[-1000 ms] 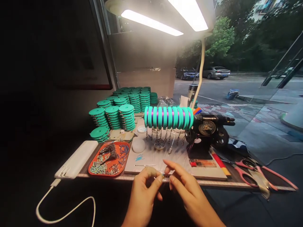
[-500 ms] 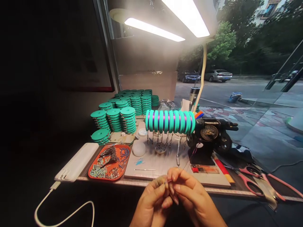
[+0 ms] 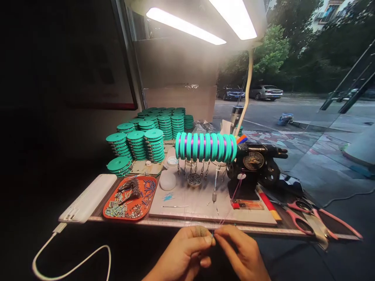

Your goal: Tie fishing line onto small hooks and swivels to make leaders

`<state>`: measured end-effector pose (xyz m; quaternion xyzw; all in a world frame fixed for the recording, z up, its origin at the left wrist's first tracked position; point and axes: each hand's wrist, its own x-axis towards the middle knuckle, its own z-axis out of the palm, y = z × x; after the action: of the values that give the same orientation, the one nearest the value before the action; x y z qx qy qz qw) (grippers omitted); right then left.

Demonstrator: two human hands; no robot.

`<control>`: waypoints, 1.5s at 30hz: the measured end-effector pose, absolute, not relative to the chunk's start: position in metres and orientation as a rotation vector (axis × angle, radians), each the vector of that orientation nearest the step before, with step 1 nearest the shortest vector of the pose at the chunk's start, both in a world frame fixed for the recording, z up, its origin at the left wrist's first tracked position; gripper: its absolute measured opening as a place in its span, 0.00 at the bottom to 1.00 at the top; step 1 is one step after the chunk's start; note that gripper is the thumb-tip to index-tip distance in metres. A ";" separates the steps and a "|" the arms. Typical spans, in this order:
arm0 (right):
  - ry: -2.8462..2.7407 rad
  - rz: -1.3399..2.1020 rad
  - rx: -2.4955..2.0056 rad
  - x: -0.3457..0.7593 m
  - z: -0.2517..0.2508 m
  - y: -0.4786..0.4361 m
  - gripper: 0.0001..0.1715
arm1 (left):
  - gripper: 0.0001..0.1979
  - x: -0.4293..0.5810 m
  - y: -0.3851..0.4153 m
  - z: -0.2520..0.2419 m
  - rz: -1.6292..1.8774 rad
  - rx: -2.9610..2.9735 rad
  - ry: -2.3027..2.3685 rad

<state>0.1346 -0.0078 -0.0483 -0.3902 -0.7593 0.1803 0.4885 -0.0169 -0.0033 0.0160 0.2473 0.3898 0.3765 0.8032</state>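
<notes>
Since half a second ago we're seeing both hands dropping lower, now sitting just below the front edge of the table. Left hand and right hand are meeting fingertip to fingertip. Each grip is pinching closed on a fine thread. A tiny blue bit is showing at the pinch point, too small to identify. The thread is running pink from the hands up over the white board to the black winder. Teal spools are sitting in a row on the winder's shaft. A metal sinker is hanging under them, over the board. An orange tray is lying left of the board, and pink scissors are lying far right.
</notes>
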 end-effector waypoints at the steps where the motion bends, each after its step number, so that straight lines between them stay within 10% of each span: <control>1: -1.912 0.248 -0.883 0.134 -0.048 -0.009 0.14 | 0.10 -0.018 -0.002 0.015 0.802 0.572 0.852; 7: -2.165 -0.499 -0.638 0.132 0.010 -0.008 0.21 | 0.08 -0.026 -0.005 0.018 1.059 1.362 1.145; 25: -2.669 0.233 -1.059 0.097 0.081 0.061 0.08 | 0.11 -0.020 0.001 -0.002 1.829 2.443 1.462; 37: -2.338 0.301 -1.069 0.123 0.060 0.022 0.11 | 0.06 -0.028 -0.006 0.009 1.190 1.638 1.144; 45: -1.176 1.668 -0.930 0.115 -0.030 -0.012 0.21 | 0.10 -0.018 -0.007 0.002 1.040 0.925 0.830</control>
<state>0.1151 -0.0117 -0.0302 -0.3737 -0.4722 0.6697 0.4346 -0.0178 -0.0070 0.0016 0.4134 0.3709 0.4649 0.6895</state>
